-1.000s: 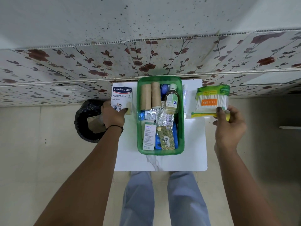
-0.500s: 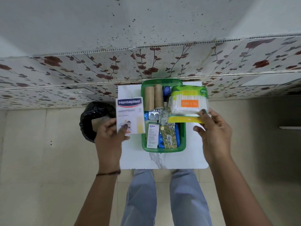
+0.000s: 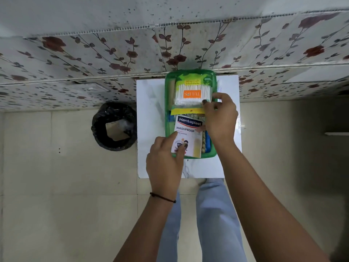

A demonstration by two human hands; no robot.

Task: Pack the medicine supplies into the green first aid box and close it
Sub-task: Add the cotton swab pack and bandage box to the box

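The green first aid box sits open at the middle of the white worktop, its far end reaching the worktop's far edge by the flowered wall. A pack of cotton buds lies across the far half of the box, its label upside down to the wearer. The right hand pinches that pack at its near right corner, thumb and fingertips closed on the plastic. In the near half, a Hansaplast plaster box rests tilted on top of the other supplies, its near end over the box's near rim. The left hand holds the plaster box at its near left corner, thumb on its face. A blue item and blister strips show beside it. Left of the worktop, a black-lined waste bin stands on the tiled floor.
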